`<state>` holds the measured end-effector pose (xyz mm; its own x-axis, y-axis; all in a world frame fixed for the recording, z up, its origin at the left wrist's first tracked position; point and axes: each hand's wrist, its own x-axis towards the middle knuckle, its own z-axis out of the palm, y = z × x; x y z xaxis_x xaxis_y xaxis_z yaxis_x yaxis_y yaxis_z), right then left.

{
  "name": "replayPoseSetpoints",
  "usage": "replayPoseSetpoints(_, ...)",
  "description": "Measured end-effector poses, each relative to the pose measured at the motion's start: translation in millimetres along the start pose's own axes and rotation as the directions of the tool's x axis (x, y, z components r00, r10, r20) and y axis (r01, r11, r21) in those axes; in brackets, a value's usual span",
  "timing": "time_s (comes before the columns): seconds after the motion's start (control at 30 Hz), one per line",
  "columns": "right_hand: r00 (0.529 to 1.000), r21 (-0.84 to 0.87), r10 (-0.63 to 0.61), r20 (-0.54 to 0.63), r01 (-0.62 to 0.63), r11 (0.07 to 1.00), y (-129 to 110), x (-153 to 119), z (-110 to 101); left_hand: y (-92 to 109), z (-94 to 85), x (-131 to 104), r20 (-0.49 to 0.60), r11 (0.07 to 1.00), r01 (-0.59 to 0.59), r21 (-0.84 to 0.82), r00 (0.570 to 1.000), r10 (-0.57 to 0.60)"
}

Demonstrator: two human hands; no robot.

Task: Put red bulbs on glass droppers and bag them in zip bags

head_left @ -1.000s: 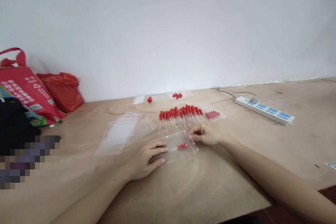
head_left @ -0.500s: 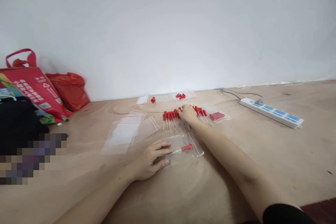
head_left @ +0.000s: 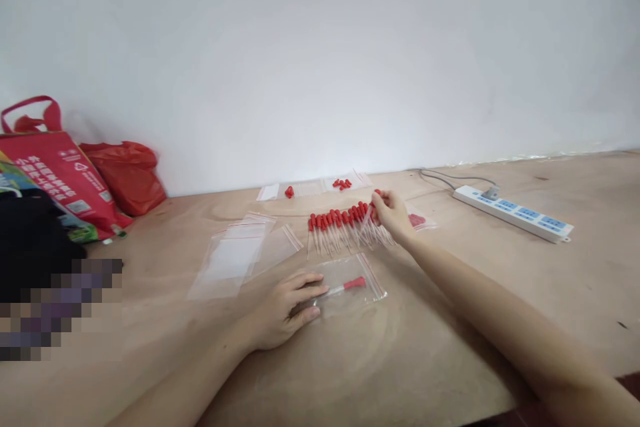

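Observation:
My left hand point(head_left: 295, 303) lies on the table, fingers stretched over the closed end of a clear zip bag point(head_left: 345, 271). Inside that bag is a dropper with a red rubber bulb point(head_left: 355, 283); its tip end is under my fingers. At the right part of a row of red-bulbed droppers point(head_left: 330, 220), my right hand point(head_left: 393, 213) pinches one dropper by its red bulb point(head_left: 377, 195). A pale stem slants down and left from these fingers. The hand hides the row's right end.
Flat empty zip bags point(head_left: 235, 250) lie left of the row. Behind it are bags with loose red bulbs point(head_left: 342, 184), and another bag of red pieces point(head_left: 417, 221) sits right. A power strip point(head_left: 513, 213) is far right; a red shopping bag point(head_left: 65, 173) stands left.
My right hand has moved right along the row and lifted slightly, now with a red bulb at its fingertips. My left hand stays on the bag. The view has shifted slightly.

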<state>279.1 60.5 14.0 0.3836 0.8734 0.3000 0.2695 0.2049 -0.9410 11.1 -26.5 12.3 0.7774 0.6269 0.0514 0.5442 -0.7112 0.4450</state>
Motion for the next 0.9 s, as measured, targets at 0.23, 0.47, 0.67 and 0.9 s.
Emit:
replayPoseSetpoints(0.23,0.992,0.278,0.126,-0.009,-0.118,0.953,26.1,-45.2,-34.1,-2.3,1.5,0.7,-0.022,1.0,-0.001,-0.003,1.0,0.001)
replayPoseSetpoints(0.47,0.968,0.408,0.25,0.024,-0.238,0.882,24.2,-56.6,-25.4,-4.0,3.4,0.1,-0.022,1.0,-0.002,0.005,1.0,0.003)
replayPoseSetpoints(0.67,0.936,0.487,0.33,0.123,-0.347,0.802,15.8,-66.5,-23.1,-3.3,3.2,0.8,-0.017,1.0,-0.009,0.011,1.0,0.009)
replayPoseSetpoints(0.9,0.859,0.253,0.193,0.474,-0.343,0.905,9.8,-82.2,-22.6,-0.5,1.7,-0.1,-0.042,1.0,0.021,-0.001,0.999,-0.021)
